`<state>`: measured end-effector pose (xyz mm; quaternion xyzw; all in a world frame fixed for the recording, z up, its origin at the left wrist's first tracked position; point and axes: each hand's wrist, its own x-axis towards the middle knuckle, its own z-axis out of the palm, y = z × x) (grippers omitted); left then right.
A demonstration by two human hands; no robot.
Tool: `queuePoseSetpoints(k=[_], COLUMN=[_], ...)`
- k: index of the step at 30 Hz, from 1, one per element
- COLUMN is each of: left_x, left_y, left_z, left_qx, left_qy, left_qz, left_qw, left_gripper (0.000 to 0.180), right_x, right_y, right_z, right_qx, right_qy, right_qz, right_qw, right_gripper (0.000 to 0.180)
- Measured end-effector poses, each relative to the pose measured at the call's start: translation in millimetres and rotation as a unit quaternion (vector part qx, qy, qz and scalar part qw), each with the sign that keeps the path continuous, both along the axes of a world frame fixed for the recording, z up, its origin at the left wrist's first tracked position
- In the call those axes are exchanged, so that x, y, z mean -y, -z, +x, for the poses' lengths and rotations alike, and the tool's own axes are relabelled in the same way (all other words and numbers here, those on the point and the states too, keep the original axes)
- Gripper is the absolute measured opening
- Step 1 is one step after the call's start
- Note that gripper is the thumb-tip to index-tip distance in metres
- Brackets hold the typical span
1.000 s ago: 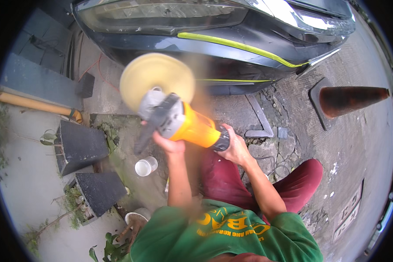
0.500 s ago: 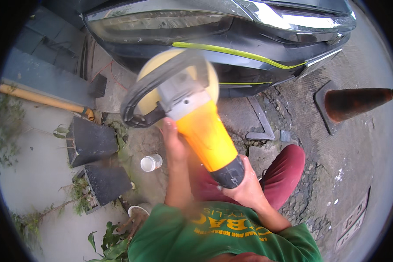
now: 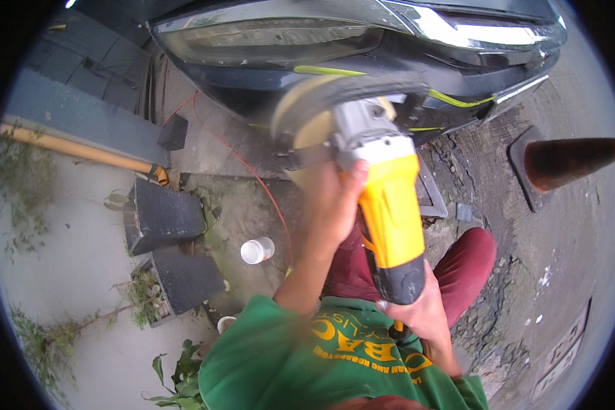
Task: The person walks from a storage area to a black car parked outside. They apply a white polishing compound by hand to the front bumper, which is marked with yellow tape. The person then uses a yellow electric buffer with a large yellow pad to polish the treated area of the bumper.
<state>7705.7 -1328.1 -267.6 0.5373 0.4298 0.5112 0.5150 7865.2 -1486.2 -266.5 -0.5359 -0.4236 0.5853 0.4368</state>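
Observation:
A yellow car polisher (image 3: 394, 212) with a grey metal head, black rear end and black loop handle is held up in front of a dark car bumper (image 3: 246, 82). Its pale yellow round pad (image 3: 295, 113) points toward the car and is smeared by motion. My left hand (image 3: 335, 195) is closed around the polisher just behind its head, thumb on the yellow body, other fingers hidden. Around the black rear end, my right hand (image 3: 420, 304) is wrapped. Above the pad, a cloudy headlight (image 3: 273, 44) has yellow-green tape (image 3: 458, 101) along the bumper below it.
A white cup (image 3: 257, 251) lies on the concrete by an orange cord (image 3: 256, 176). Black planters (image 3: 164, 217) line the left wall, below an orange pipe (image 3: 82, 149). A dark block (image 3: 173, 132) sits near the car; at right lies a worn cone (image 3: 574, 164).
Both hands have swung the polisher to the right, and it stands more upright in view. More of the orange cord shows. The whole scene has shifted slightly right.

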Motion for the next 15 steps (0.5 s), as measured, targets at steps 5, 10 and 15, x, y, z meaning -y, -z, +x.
queuePoseSetpoints(k=[5, 10, 15], left_x=[-23, -24, -8], left_y=[-30, -44, -25], left_z=[-54, -46, 5], left_qx=[0.109, 0.130, 0.039], left_qy=[-0.077, -0.100, 0.051], left_qz=[-0.010, -0.007, 0.003], left_qw=[0.991, 0.986, 0.998], left_gripper=[0.062, 0.064, 0.057], right_x=[-44, -53, -15], right_y=[-13, -21, -25], right_z=[-41, -30, 14], right_qx=[0.012, 0.033, 0.064], right_qy=[-0.058, -0.085, 0.001], right_qz=[0.021, -0.003, 0.003], right_qw=[0.998, 0.996, 0.998], right_gripper=[0.081, 0.082, 0.077])
